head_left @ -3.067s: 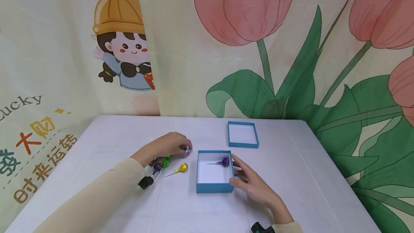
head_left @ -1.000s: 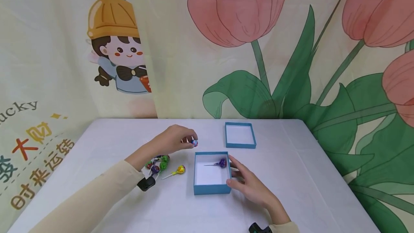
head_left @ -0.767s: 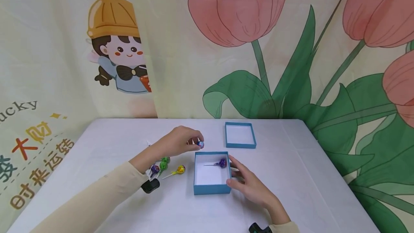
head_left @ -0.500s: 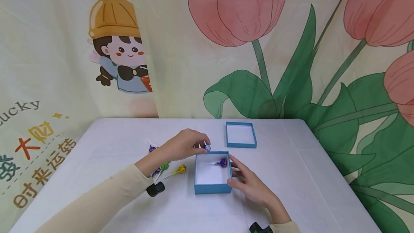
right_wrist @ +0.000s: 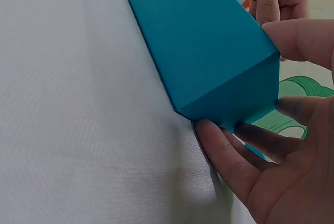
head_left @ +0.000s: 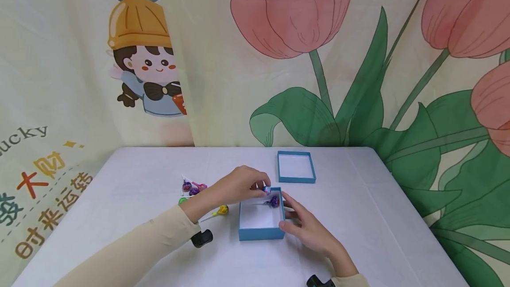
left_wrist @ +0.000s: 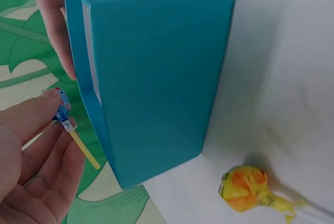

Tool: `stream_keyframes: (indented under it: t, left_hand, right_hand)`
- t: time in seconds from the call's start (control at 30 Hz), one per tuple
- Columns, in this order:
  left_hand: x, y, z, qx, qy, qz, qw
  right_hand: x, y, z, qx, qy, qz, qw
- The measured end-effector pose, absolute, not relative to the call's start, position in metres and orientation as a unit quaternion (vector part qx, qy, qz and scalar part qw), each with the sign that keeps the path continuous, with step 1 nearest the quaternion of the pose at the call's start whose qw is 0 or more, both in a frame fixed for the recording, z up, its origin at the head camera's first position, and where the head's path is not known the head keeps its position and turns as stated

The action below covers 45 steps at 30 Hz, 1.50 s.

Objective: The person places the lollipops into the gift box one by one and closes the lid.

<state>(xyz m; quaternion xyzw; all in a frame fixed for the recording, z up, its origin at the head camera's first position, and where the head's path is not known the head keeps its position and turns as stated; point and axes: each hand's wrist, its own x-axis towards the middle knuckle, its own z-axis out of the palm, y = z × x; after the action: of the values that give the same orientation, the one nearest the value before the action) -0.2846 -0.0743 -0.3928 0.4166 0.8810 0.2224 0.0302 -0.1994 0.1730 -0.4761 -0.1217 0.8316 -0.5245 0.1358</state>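
Observation:
My left hand (head_left: 244,185) pinches a blue-wrapped lollipop (head_left: 266,190) above the far rim of an open blue box (head_left: 260,234). In the left wrist view, its pale yellow stick (left_wrist: 86,148) points down and away from the thumb. A purple lollipop (head_left: 274,201) lies inside the box, which has a white interior. Around the right side of the box, my right hand (head_left: 308,229) grips it, thumb at the near corner and fingers along the side wall. The right wrist view shows the fingertips (right_wrist: 209,132) low on that wall.
Left of the box lies a yellow lollipop (head_left: 223,210). Further left is a loose pile of lollipops (head_left: 194,191), partly hidden by my left forearm. A shallow blue lid (head_left: 296,180) rests behind the box on the white-covered table (head_left: 358,216), with a printed curtain (head_left: 215,79) beyond.
My left hand picked up the blue lollipop and carried it right, then lower, to the box's far rim. The right hand has stayed at the box.

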Motion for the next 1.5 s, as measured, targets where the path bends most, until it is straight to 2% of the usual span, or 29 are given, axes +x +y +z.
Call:
stream_keyframes:
  t: [0.9,1.5]
  left_hand:
    - [-0.269,-0.054,-0.429,0.406,0.877,0.253,0.033]
    - [-0.268,-0.048,-0.441,0.408,0.877,0.252,0.005]
  right_hand:
    - [-0.197,0.174,-0.474,-0.14,0.825,-0.531,0.132]
    - [-0.197,0.174,-0.475,-0.138,0.825,-0.532,0.132]
